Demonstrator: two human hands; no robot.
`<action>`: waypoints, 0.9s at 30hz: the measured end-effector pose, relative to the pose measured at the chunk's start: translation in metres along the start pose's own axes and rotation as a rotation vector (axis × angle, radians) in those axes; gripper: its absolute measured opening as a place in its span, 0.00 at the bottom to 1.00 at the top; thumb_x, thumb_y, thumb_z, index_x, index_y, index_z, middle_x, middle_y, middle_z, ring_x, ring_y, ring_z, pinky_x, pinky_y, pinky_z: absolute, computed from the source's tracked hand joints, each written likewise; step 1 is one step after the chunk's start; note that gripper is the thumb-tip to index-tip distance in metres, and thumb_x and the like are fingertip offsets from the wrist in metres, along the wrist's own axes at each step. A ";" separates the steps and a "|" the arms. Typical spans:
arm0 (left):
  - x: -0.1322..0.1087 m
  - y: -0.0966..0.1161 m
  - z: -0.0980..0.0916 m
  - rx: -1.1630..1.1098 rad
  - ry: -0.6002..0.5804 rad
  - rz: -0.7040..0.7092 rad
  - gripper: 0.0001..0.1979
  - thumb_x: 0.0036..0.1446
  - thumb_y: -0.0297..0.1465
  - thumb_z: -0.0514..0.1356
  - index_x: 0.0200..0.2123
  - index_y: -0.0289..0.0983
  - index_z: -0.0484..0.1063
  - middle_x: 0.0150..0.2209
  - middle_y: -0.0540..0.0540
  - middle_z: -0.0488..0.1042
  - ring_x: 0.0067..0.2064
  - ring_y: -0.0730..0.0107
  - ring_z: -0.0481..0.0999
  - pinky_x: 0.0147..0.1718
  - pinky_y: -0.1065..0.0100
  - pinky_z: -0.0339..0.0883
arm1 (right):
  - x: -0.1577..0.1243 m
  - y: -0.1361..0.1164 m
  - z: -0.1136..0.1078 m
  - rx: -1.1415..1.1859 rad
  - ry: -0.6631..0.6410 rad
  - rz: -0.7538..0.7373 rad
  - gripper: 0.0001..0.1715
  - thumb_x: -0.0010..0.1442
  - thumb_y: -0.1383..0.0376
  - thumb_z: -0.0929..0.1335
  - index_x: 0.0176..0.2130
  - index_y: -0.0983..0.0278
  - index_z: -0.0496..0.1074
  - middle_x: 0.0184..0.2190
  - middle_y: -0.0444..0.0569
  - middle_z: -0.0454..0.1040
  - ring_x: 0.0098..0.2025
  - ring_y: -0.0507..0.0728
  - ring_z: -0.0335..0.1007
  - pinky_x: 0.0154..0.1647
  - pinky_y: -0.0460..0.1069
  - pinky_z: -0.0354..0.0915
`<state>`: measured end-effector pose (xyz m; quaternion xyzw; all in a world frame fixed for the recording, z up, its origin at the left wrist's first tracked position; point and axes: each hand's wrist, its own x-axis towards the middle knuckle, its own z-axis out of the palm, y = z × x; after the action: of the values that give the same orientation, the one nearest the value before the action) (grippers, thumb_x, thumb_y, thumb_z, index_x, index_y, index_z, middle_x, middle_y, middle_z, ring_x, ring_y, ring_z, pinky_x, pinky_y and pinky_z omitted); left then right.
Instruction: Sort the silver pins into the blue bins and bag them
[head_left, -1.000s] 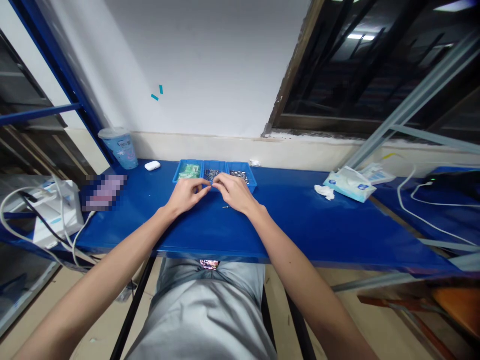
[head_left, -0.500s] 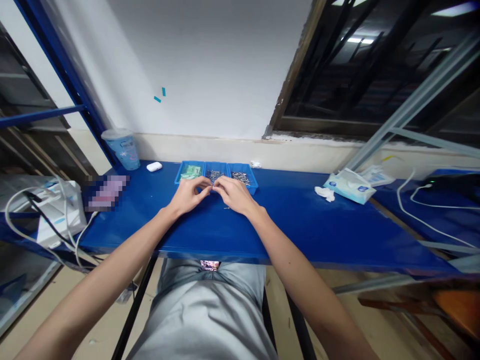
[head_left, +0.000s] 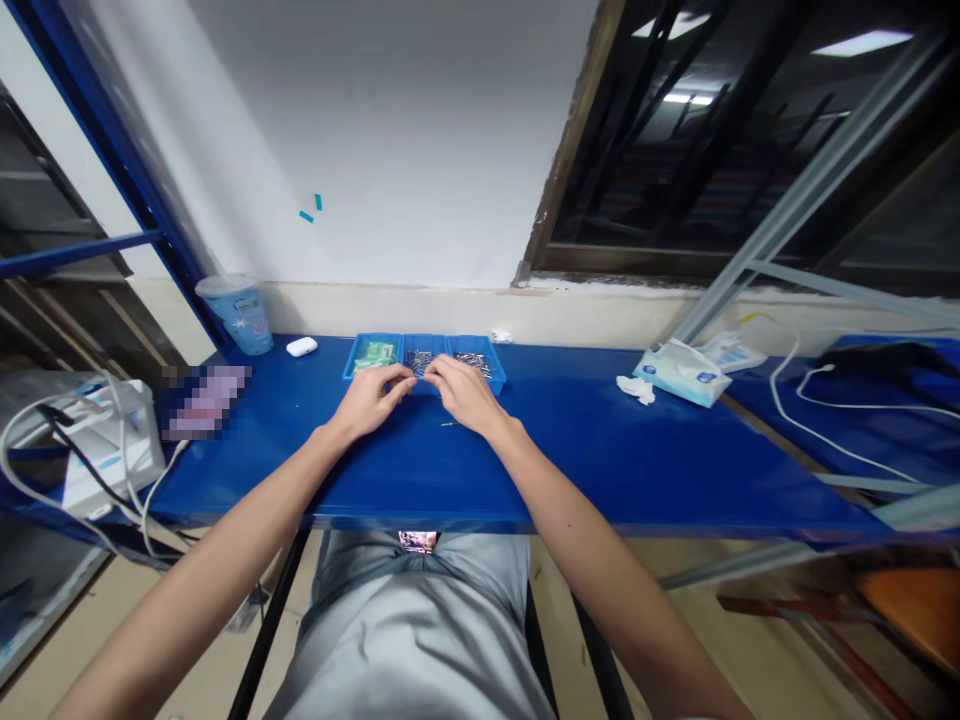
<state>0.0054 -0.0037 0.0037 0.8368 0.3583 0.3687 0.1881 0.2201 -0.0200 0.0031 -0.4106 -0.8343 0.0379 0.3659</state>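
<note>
My left hand [head_left: 373, 398] is closed in a pinch in front of the blue bins; whatever lies between its fingertips is too small to name. Close beside it, my right hand [head_left: 463, 388] also pinches, with its fingertips hidden. Behind the hands stand three blue bins in a row. The left bin [head_left: 349, 366] holds small green-and-white packets [head_left: 375, 354]. Small metal screw-like pieces [head_left: 417, 361] fill the middle one, and similar pieces [head_left: 472, 362] lie in the right one. A single small screw-like piece [head_left: 448, 424] rests on the blue table [head_left: 585, 450] below my right hand.
At the left are a blue cup [head_left: 238, 315], a white earbud case [head_left: 301, 347], a blurred-out purple item [head_left: 211, 400] and a white power strip [head_left: 112, 450] with cables. To the right, a crumpled tissue [head_left: 636, 389] lies beside a tissue box [head_left: 681, 372]. A phone [head_left: 417, 541] rests on my lap.
The view has shifted slightly. My fingertips, nearly touching before, are now a little apart, both still pinched. The loose piece on the table shows more clearly below my right hand.
</note>
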 end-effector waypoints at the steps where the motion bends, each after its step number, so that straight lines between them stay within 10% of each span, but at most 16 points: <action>1: 0.000 0.000 0.000 -0.001 0.005 -0.002 0.15 0.69 0.41 0.56 0.39 0.37 0.77 0.29 0.49 0.79 0.25 0.71 0.73 0.32 0.69 0.67 | 0.000 0.001 -0.001 0.002 0.018 -0.005 0.11 0.74 0.64 0.61 0.42 0.60 0.71 0.42 0.51 0.76 0.41 0.58 0.72 0.42 0.51 0.63; 27: -0.001 0.002 0.003 0.052 0.017 0.038 0.16 0.70 0.42 0.55 0.40 0.37 0.78 0.32 0.47 0.80 0.29 0.68 0.74 0.34 0.68 0.66 | 0.003 0.000 0.005 0.131 0.057 0.070 0.15 0.72 0.63 0.63 0.33 0.60 0.71 0.34 0.47 0.78 0.37 0.56 0.72 0.40 0.49 0.61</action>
<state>0.0078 -0.0061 0.0023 0.8448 0.3536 0.3700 0.1560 0.2154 -0.0163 0.0013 -0.4156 -0.8045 0.0936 0.4140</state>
